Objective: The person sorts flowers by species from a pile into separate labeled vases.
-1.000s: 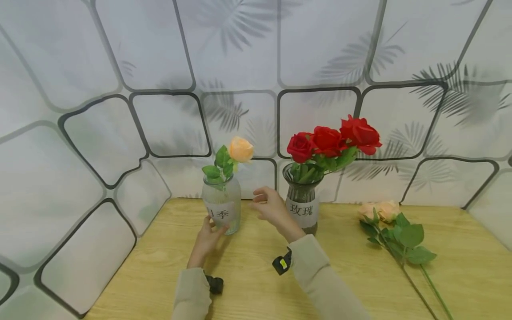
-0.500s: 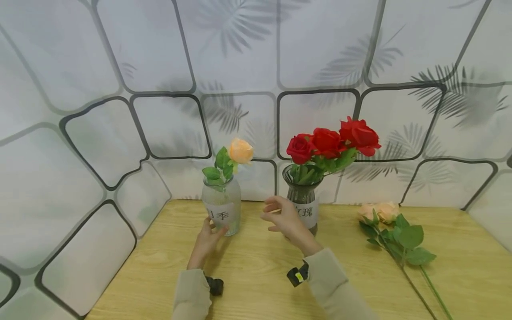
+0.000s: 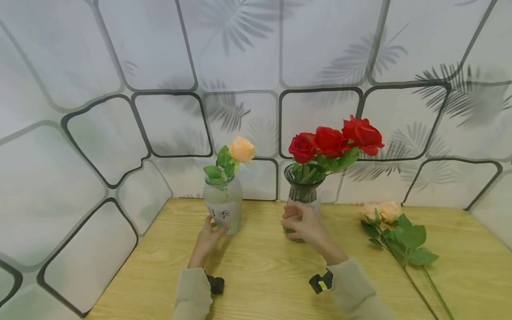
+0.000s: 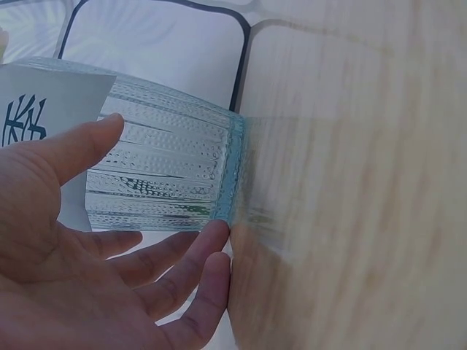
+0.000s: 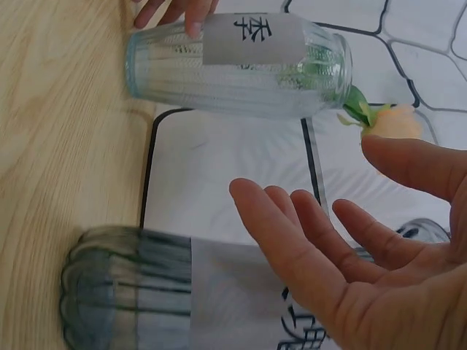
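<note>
My left hand (image 3: 208, 241) holds the lower left side of a clear ribbed glass vase (image 3: 235, 192), thumb in front of its paper label. In the left wrist view the fingers (image 4: 181, 281) lie along the vase's side near its base. One peach rose (image 3: 242, 150) with green leaves stands in this vase. Before the smoky grey glass vase (image 3: 302, 194) is my right hand (image 3: 310, 228), its fingers loosely bent and nothing in them; it partly hides that vase's label. In the right wrist view a gap shows between thumb and fingers. Several red roses (image 3: 329, 142) stand in the grey vase.
Peach roses (image 3: 380, 212) with long leafy stems lie on the right part of the wooden table (image 3: 256, 284). Behind the table rises a patterned wall covering (image 3: 244, 58) with dark outlines and leaf prints. A black wrist camera (image 3: 321, 282) sits at the right cuff.
My right hand has moved right and slightly down, away from beside the clear vase to in front of the grey one. The left hand has stayed at the clear vase.
</note>
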`<state>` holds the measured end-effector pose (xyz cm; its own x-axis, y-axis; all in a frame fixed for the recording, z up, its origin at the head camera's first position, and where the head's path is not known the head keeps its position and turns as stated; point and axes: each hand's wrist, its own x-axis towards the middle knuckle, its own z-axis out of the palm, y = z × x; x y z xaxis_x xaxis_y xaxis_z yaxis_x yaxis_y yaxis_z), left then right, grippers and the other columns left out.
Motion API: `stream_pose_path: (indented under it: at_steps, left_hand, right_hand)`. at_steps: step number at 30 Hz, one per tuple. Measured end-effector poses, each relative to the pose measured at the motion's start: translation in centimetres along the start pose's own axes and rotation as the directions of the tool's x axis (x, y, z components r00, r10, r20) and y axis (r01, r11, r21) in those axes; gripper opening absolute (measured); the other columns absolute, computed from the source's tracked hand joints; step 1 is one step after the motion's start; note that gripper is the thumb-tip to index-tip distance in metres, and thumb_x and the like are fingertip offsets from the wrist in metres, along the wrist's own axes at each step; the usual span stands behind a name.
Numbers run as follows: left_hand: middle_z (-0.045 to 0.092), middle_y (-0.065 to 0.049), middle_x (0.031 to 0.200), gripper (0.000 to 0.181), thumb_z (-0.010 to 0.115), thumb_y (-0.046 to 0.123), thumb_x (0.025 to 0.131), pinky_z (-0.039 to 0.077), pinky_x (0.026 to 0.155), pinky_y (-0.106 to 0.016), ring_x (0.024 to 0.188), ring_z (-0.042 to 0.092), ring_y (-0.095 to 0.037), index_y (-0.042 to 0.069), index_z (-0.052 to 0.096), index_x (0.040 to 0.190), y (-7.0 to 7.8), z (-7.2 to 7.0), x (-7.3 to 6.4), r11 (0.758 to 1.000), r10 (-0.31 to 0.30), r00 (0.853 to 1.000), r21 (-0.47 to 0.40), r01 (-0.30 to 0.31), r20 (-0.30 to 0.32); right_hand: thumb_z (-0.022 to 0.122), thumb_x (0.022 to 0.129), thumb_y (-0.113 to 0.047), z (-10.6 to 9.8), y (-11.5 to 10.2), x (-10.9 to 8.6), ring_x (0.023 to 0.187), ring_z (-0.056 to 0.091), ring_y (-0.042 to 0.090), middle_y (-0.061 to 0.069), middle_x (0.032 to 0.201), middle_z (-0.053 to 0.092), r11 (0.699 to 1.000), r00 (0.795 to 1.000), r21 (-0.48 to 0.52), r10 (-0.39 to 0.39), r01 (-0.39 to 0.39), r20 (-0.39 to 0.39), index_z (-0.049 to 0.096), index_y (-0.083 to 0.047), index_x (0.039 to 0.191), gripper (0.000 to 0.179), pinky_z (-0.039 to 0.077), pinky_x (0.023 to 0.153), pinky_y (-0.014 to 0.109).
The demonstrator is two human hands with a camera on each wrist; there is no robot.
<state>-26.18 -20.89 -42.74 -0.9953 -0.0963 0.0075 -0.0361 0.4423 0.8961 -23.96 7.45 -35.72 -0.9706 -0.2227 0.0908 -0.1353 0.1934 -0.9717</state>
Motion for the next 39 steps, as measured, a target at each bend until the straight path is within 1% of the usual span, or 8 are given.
stream_pose_path:
  at_steps: [5, 10, 16, 20, 23, 30, 34, 39]
  left_hand:
    - [0.037, -0.045, 0.144, 0.078, 0.061, 0.023, 0.102, 0.042, 0.102, -0.063, 0.128, 0.047, -0.057, -0.014, 0.015, 0.152, 0.1, 0.0, 0.0, 1.0, -0.004, 1.0, -0.007, 0.004, 0.002]
    - [0.038, -0.044, 0.144, 0.077, 0.061, 0.023, 0.102, 0.042, 0.101, -0.063, 0.128, 0.047, -0.056, -0.014, 0.016, 0.152, -0.1, 0.0, 0.1, 1.0, 0.003, 1.0, 0.001, -0.003, -0.006]
    - [0.039, -0.045, 0.143, 0.076, 0.061, 0.024, 0.102, 0.043, 0.1, -0.063, 0.127, 0.047, -0.057, -0.015, 0.017, 0.151, -0.1, 0.0, 0.0, 1.0, 0.007, 1.0, 0.005, -0.007, -0.005]
    - [0.038, -0.045, 0.143, 0.077, 0.062, 0.024, 0.102, 0.043, 0.1, -0.064, 0.127, 0.047, -0.058, -0.015, 0.016, 0.151, -0.1, 0.1, -0.1, 1.0, 0.008, 1.0, 0.005, -0.008, 0.003]
    - [0.037, -0.045, 0.144, 0.077, 0.061, 0.024, 0.103, 0.042, 0.101, -0.064, 0.128, 0.045, -0.058, -0.015, 0.016, 0.152, 0.0, 0.0, -0.2, 1.0, 0.008, 1.0, -0.003, -0.008, 0.006]
    - [0.034, -0.044, 0.147, 0.079, 0.061, 0.026, 0.103, 0.039, 0.103, -0.066, 0.131, 0.041, -0.059, -0.013, 0.014, 0.153, 0.0, -0.2, -0.2, 1.0, -0.009, 1.0, -0.007, 0.009, 0.007]
    - [0.035, -0.045, 0.146, 0.078, 0.061, 0.025, 0.103, 0.039, 0.103, -0.066, 0.131, 0.042, -0.059, -0.014, 0.014, 0.152, 0.0, -0.2, -0.1, 1.0, 0.002, 1.0, 0.003, -0.002, 0.007]
    - [0.036, -0.046, 0.144, 0.078, 0.061, 0.024, 0.103, 0.04, 0.102, -0.066, 0.129, 0.043, -0.059, -0.015, 0.015, 0.151, 0.0, -0.1, -0.1, 1.0, 0.017, 1.0, 0.01, -0.018, 0.008]
  right_hand:
    - [0.062, 0.097, 0.003, -1.4, 0.6, -0.8, 0.106, 0.06, 0.038, 0.028, 0.121, 0.057, 1.0, 1.0, -0.015, 0.001, -0.001, 0.001, 0.048, 0.013, 0.136, 0.042, 0.058, 0.082, 0.051]
    - [0.063, 0.096, 0.003, -2.7, 1.1, -1.4, 0.106, 0.061, 0.04, 0.03, 0.12, 0.058, 0.999, 1.0, -0.045, -0.017, 0.018, 0.006, 0.048, 0.014, 0.134, 0.042, 0.058, 0.082, 0.053]
    - [0.065, 0.096, 0.0, -4.1, 1.8, -2.0, 0.101, 0.063, 0.034, 0.03, 0.121, 0.057, 0.996, 0.999, -0.083, -0.032, 0.032, 0.009, 0.049, 0.015, 0.134, 0.043, 0.059, 0.079, 0.051]
    - [0.064, 0.096, 0.002, -5.0, 2.3, -2.5, 0.098, 0.064, 0.032, 0.031, 0.12, 0.057, 0.996, 1.0, -0.086, -0.001, -0.001, -0.015, 0.047, 0.016, 0.136, 0.045, 0.059, 0.079, 0.05]
    - [0.062, 0.097, 0.004, -5.7, 2.6, -2.8, 0.1, 0.064, 0.036, 0.032, 0.118, 0.057, 0.996, 1.0, -0.091, 0.012, -0.014, -0.026, 0.045, 0.017, 0.137, 0.046, 0.059, 0.08, 0.051]
    - [0.065, 0.097, 0.0, -7.6, 3.1, -3.9, 0.099, 0.065, 0.035, 0.03, 0.118, 0.059, 0.985, 0.997, -0.165, 0.032, -0.044, -0.075, 0.048, 0.014, 0.134, 0.043, 0.06, 0.077, 0.047]
    - [0.064, 0.097, 0.0, -8.8, 3.3, -4.6, 0.097, 0.065, 0.034, 0.032, 0.118, 0.059, 0.981, 0.997, -0.192, 0.023, -0.038, -0.078, 0.047, 0.016, 0.133, 0.043, 0.061, 0.075, 0.044]
    - [0.063, 0.098, 0.0, -10.3, 3.7, -5.3, 0.097, 0.064, 0.031, 0.032, 0.119, 0.057, 0.976, 0.995, -0.206, 0.052, -0.068, -0.081, 0.045, 0.017, 0.133, 0.043, 0.06, 0.076, 0.043]
